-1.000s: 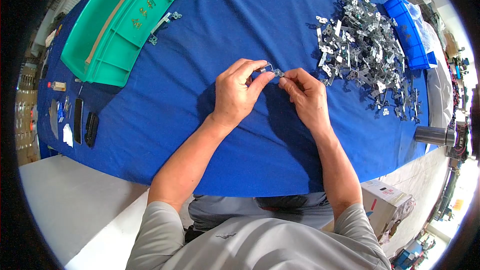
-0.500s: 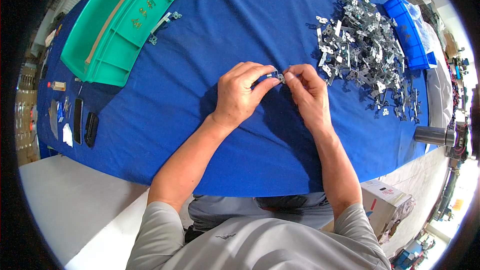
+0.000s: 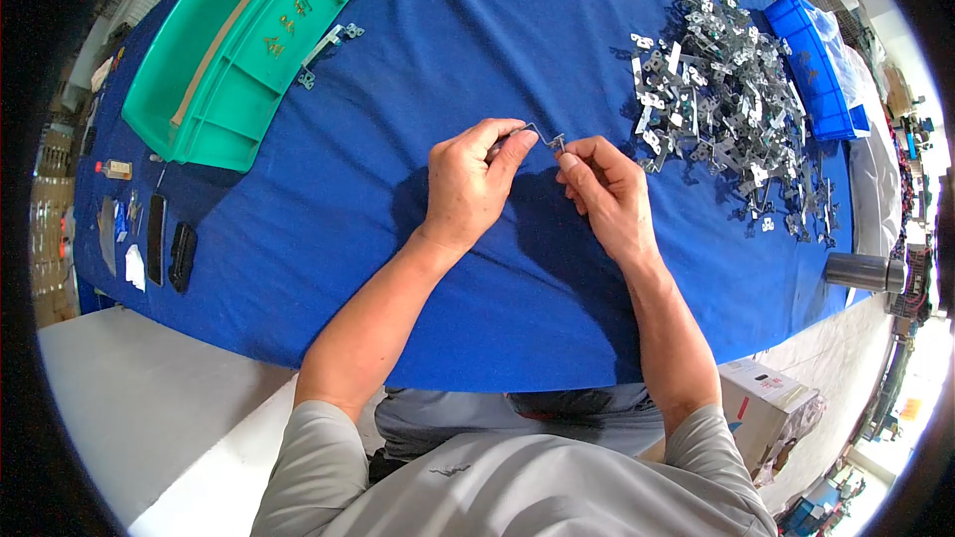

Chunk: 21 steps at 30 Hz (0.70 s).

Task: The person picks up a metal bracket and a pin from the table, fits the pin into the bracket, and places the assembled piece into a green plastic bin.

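Between my two hands is a small bent metal bracket, seen nearly edge-on above the blue cloth. My left hand is closed, pinching the bracket's left end between thumb and fingers. Its other end is gripped by my right hand, thumb against the curled fingers. The fingertips cover part of the bracket at both ends. To the right lies a large heap of similar metal brackets, nearer to my right hand.
A green bin stands at the upper left, with several metal pieces beside it. At the right are a blue bin and a dark metal flask. A black case and a small bottle lie at the left.
The bracket has been turned, so its bent profile now shows between my hands. My left hand has shifted slightly left, and my hands are a little farther apart.
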Motion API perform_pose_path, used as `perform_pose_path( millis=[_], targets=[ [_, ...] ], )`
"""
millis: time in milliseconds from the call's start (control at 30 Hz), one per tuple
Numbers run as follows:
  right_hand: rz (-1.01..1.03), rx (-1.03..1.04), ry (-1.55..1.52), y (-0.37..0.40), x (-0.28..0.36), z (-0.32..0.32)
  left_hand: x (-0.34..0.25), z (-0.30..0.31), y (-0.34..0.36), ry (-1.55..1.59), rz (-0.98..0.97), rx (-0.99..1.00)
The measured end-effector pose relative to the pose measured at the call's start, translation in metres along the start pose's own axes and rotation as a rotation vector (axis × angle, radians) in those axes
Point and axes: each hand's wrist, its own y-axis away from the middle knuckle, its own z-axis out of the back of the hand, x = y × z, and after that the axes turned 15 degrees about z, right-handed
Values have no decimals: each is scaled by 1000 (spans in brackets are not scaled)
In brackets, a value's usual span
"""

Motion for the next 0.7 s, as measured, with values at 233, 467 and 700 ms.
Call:
perform_pose_path(
  millis=[233,467,700],
  targets=[
    [64,-17,122,1,-7,0,2,-2,-2,12,-102,-38],
    [51,-36,151,-1,-10,1,-3,2,0,-68,-169,-7],
    [23,-32,-86,-1,-10,-1,0,1,-1,-134,-261,-5]
  ],
)
